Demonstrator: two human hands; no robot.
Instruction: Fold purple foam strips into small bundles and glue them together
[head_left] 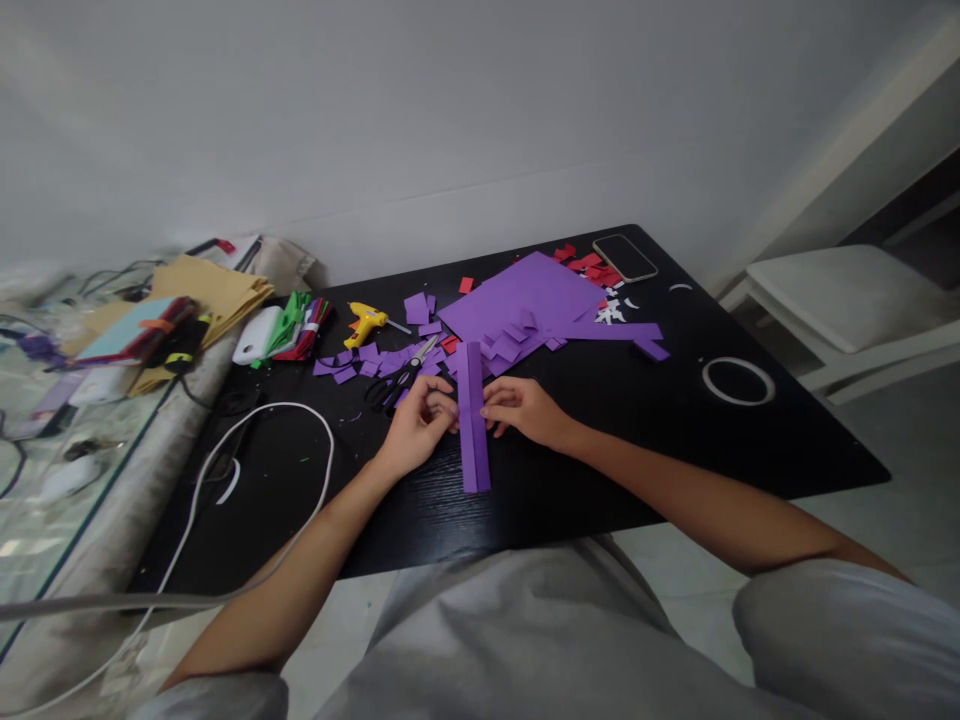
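A long purple paper strip (472, 440) with a lengthwise crease is held upright in view, over the near middle of the black table. My left hand (420, 420) pinches its left edge, fingers curled. On the opposite edge my right hand (525, 412) grips the strip between thumb and fingers. Just beyond my left hand lie black-handled scissors (405, 377), blades pointing away to the right. Small cut purple paper pieces (382, 360) are scattered around them. Behind the strip lies a large purple sheet (517, 295) with more cut pieces on its near part.
A yellow glue gun (365, 322) lies at the back left. A phone (625, 258) rests at the far right corner, near red scraps (592, 265). A white ring (739, 381) is at right. A white cable (330, 450) loops across the table's left side. A stool (855, 295) stands at right.
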